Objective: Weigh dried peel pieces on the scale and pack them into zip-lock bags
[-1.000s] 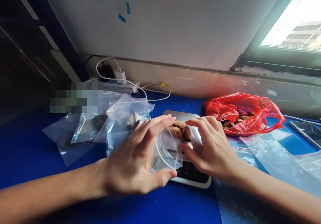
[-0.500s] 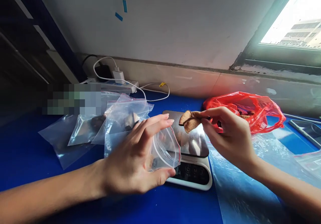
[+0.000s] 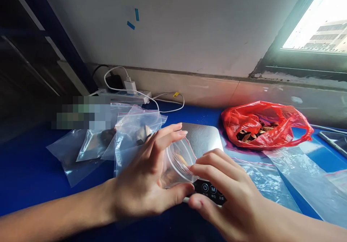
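Note:
My left hand (image 3: 143, 173) is curved around a small clear zip-lock bag (image 3: 173, 175), with the fingers above and the thumb below its gaping mouth. Inside it, partly seen through the plastic, lies a brownish dried slice (image 3: 180, 159). My right hand (image 3: 235, 191) is at the bag's mouth, fingertips against its rim and thumb apart below; no slice shows in it. Behind both hands stands a kitchen scale (image 3: 202, 135) with a bare steel plate and black button panel, its front partly covered by my right hand.
A red plastic bag (image 3: 244, 121) of dried slices stands at the back right. Clear bags (image 3: 273, 177) lie in front of it, near a phone (image 3: 334, 141). More filled zip-lock bags (image 3: 127, 144) are on the left. A power strip (image 3: 141, 97) with cables runs along the wall.
My right hand has moved left and down to the zip-lock bag's mouth and let go of the dried slices it held above the scale. My left hand keeps its hold.

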Demonstrator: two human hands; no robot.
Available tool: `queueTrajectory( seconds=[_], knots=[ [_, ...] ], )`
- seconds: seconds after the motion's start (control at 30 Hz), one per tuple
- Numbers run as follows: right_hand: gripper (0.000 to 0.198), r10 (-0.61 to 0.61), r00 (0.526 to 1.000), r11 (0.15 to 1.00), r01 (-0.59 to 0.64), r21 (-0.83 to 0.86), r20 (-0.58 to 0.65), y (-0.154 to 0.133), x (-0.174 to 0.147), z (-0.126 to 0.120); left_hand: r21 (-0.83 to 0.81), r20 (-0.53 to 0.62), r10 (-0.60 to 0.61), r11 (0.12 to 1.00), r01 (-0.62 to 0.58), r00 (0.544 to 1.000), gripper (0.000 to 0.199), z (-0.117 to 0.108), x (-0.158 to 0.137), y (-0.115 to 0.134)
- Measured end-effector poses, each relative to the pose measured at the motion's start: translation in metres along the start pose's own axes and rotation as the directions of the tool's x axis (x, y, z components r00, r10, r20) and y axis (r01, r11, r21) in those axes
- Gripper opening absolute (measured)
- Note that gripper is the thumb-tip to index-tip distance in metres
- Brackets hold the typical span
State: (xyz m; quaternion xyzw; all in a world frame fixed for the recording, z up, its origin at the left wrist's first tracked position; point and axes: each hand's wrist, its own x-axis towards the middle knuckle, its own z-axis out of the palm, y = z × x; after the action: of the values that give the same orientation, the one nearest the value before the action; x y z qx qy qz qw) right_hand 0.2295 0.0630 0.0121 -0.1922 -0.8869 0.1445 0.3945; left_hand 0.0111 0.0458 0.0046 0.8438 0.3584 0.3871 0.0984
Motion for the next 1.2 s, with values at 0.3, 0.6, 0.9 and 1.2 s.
queueTrajectory(
  seconds=[0.3,0.6,0.9,1.2],
  knots=[
    [0.018,0.319,0.945,0.931,-0.326,0.166,0.069,0.003,0.003,-0.004,-0.317,0.07,-0.49,0.815,0.485,0.869,0.048,-0.016,0.013,-0.002],
    [0.016,0.425,0.904,0.884,-0.403,0.238,-0.048,0.036,-0.009,0.004,-0.451,0.236,-0.681,0.555,0.698,0.694,0.025,-0.017,0.028,-0.022],
    [0.009,0.356,0.899,0.933,-0.325,0.155,-0.254,0.041,-0.017,0.008,-0.404,0.351,-0.665,0.528,0.747,0.66,0.017,-0.025,0.03,-0.02],
    [0.02,-0.028,0.994,0.946,-0.006,-0.323,-0.102,0.005,-0.015,0.007,-0.205,0.119,-0.162,0.961,0.184,0.98,0.017,-0.004,0.003,0.009]
  ],
)
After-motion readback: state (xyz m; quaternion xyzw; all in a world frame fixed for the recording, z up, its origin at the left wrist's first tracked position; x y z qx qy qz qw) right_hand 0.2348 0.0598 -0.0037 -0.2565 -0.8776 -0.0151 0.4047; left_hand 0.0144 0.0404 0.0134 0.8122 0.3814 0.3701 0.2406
